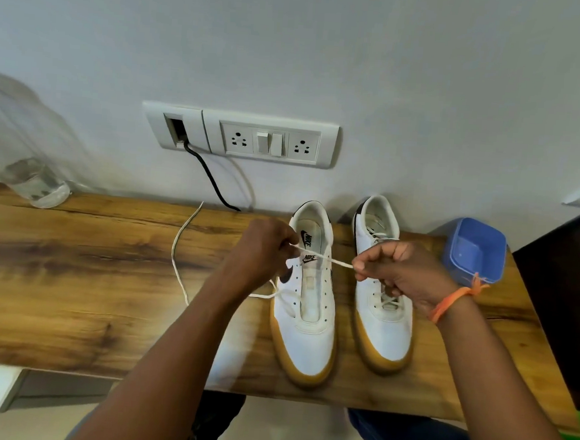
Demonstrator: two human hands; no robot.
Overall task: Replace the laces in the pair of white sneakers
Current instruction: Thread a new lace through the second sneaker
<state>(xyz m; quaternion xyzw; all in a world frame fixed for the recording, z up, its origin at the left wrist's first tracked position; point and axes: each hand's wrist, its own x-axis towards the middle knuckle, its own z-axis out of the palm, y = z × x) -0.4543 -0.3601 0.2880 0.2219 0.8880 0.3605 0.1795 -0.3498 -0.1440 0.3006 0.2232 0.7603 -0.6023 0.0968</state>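
Note:
Two white sneakers with tan soles stand side by side on the wooden table [72, 273], toes toward me. The left sneaker [305, 324] has bare eyelets and no lace threaded. The right sneaker [383, 315] still has a lace in it. A white lace [333, 261] is stretched taut across the left sneaker's tongue. My left hand [262, 252] pinches one end of it and my right hand [398, 272] pinches the other. The lace's slack trails under my left wrist onto the table. A second loose lace [178, 256] lies curved on the table to the left.
A blue plastic container [475, 250] sits right of the sneakers near the wall. A clear glass bottle [22, 153] stands at the far left. A socket panel [243, 135] with a black cable [209, 176] is on the wall behind. A dark object borders the table's right end.

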